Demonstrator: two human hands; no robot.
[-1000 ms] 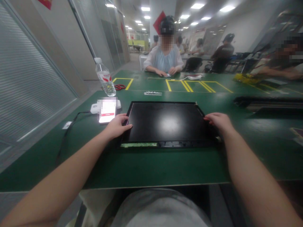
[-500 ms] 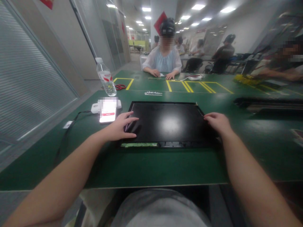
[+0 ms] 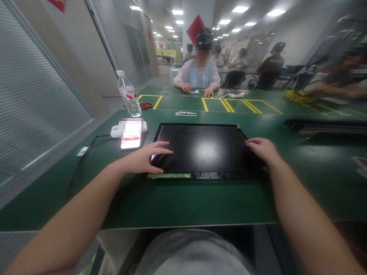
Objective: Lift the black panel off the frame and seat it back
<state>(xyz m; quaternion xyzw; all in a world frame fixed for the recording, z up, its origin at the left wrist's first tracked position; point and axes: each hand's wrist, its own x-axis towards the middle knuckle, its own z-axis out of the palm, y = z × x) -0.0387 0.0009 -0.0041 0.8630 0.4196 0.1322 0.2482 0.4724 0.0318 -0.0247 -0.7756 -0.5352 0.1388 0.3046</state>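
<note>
Here's the black display panel (image 3: 206,149), lying flat on the green table (image 3: 200,206), right in front of the wearer, a bright glare at its middle. The left hand (image 3: 140,157) is over its left edge, fingers open and spread; whether they touch the glass, I can't tell. Over on the right edge, the right hand (image 3: 263,151) has its fingertips drawn together at the frame, though a firm pinch is impossible to confirm! A green circuit strip (image 3: 169,176) runs along the near edge. Now the container: a plastic bottle (image 3: 128,95), white cap on, clear liquid inside, standing beyond the lit phone (image 3: 131,137), which overlaps a white power strip (image 3: 115,131). Red-handled scissors (image 3: 146,105) lie just beside the bottle.
</note>
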